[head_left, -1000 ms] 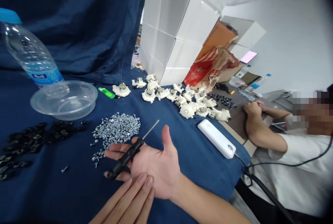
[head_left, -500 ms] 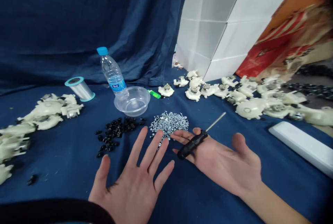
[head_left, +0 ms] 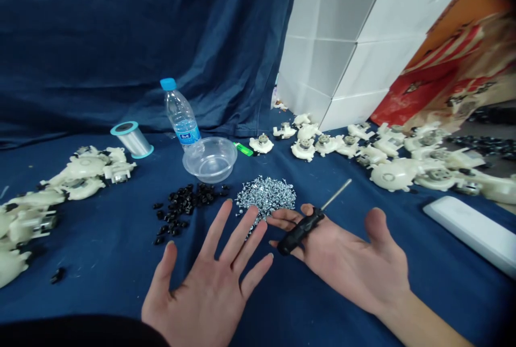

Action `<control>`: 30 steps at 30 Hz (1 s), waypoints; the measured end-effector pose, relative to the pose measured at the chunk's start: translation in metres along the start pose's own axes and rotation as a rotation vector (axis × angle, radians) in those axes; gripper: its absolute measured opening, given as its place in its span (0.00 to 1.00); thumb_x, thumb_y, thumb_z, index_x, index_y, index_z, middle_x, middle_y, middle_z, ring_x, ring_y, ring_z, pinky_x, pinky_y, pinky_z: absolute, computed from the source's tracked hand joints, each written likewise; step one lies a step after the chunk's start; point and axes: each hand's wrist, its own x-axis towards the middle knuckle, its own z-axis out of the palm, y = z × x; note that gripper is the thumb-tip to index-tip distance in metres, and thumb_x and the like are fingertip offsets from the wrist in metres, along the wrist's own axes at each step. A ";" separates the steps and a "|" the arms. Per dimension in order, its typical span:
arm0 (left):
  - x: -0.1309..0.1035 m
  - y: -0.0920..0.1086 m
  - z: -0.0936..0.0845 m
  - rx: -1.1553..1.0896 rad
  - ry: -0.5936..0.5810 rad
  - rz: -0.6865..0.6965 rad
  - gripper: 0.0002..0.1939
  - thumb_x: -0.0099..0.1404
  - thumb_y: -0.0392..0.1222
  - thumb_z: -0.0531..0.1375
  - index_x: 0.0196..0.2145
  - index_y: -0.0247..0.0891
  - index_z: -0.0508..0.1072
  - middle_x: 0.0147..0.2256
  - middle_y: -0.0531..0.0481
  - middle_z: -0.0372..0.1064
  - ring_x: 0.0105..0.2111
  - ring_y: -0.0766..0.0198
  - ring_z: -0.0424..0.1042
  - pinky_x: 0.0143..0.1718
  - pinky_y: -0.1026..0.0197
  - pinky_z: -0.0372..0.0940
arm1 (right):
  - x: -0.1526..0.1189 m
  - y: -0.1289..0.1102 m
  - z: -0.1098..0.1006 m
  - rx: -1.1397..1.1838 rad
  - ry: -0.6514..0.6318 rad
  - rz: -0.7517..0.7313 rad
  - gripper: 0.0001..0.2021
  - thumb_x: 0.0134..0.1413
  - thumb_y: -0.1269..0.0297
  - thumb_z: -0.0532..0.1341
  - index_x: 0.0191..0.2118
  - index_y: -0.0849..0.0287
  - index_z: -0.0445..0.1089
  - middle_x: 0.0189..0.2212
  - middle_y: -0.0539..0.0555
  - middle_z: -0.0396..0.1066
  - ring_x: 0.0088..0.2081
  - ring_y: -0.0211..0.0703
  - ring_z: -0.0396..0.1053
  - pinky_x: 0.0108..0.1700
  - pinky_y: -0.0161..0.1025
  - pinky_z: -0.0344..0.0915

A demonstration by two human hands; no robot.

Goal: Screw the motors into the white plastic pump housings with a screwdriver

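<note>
My left hand (head_left: pixel 205 288) is palm up with its fingers spread and nothing in it. My right hand (head_left: pixel 350 261) also faces up, thumb apart, and a black-handled screwdriver (head_left: pixel 301 230) lies across its fingers, its metal shaft pointing up and to the right. Just beyond the fingertips is a pile of small silver screws (head_left: pixel 266 195). Left of the screws sit small black parts (head_left: pixel 183 202), and a lone black piece (head_left: pixel 58 275) lies at the lower left.
Behind the piles stand a clear bowl (head_left: pixel 210 161), a blue-capped bottle (head_left: pixel 181 113) and a wire spool (head_left: pixel 133 140). A green lighter (head_left: pixel 243 149) lies nearby. Cream plastic housings (head_left: pixel 83 167) flank both sides. A white case (head_left: pixel 471 234) is at right, white boxes (head_left: pixel 374 24) behind.
The whole scene has shifted slightly right and down in the view. Both hands keep nearly the same pose, and the screwdriver still rests on my right fingers.
</note>
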 end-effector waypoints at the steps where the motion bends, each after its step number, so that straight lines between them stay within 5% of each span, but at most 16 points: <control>1: 0.000 0.000 0.000 -0.001 0.005 -0.002 0.40 0.72 0.68 0.38 0.70 0.40 0.53 0.71 0.38 0.45 0.71 0.46 0.43 0.71 0.42 0.41 | 0.000 0.000 0.000 0.007 0.001 -0.001 0.35 0.59 0.30 0.51 0.52 0.59 0.69 0.62 0.65 0.65 0.69 0.62 0.54 0.71 0.59 0.43; 9: 0.003 0.002 -0.010 -0.012 -0.027 -0.012 0.37 0.74 0.64 0.39 0.69 0.38 0.56 0.71 0.39 0.47 0.71 0.49 0.42 0.71 0.47 0.42 | -0.001 0.000 0.002 -0.010 -0.032 0.000 0.38 0.61 0.31 0.50 0.56 0.63 0.67 0.65 0.68 0.61 0.69 0.62 0.54 0.71 0.59 0.42; 16: 0.001 0.002 -0.022 -0.036 0.211 -0.080 0.38 0.74 0.60 0.43 0.73 0.36 0.41 0.68 0.35 0.55 0.69 0.47 0.51 0.71 0.46 0.44 | -0.001 0.000 0.002 -0.015 -0.008 0.008 0.36 0.62 0.32 0.50 0.55 0.61 0.68 0.64 0.67 0.63 0.68 0.63 0.56 0.71 0.61 0.43; 19: 0.001 0.002 -0.020 -0.029 0.158 -0.097 0.39 0.74 0.59 0.43 0.74 0.36 0.39 0.69 0.35 0.53 0.70 0.47 0.49 0.71 0.45 0.43 | -0.001 0.000 0.002 -0.015 0.015 0.008 0.35 0.62 0.32 0.51 0.54 0.60 0.69 0.62 0.66 0.65 0.67 0.63 0.57 0.70 0.60 0.44; 25: 0.002 0.000 -0.009 -0.037 0.044 -0.079 0.40 0.72 0.66 0.42 0.70 0.37 0.55 0.71 0.38 0.47 0.72 0.48 0.42 0.72 0.42 0.35 | 0.001 0.000 0.004 -0.018 0.004 0.018 0.34 0.64 0.35 0.51 0.55 0.62 0.68 0.61 0.67 0.65 0.66 0.61 0.59 0.70 0.57 0.46; 30: -0.002 -0.002 -0.001 -0.021 0.002 -0.066 0.42 0.70 0.72 0.41 0.71 0.43 0.52 0.72 0.42 0.42 0.72 0.49 0.40 0.71 0.40 0.35 | 0.000 -0.001 0.003 0.001 0.038 0.023 0.28 0.64 0.37 0.52 0.51 0.59 0.68 0.60 0.67 0.66 0.64 0.63 0.60 0.67 0.62 0.49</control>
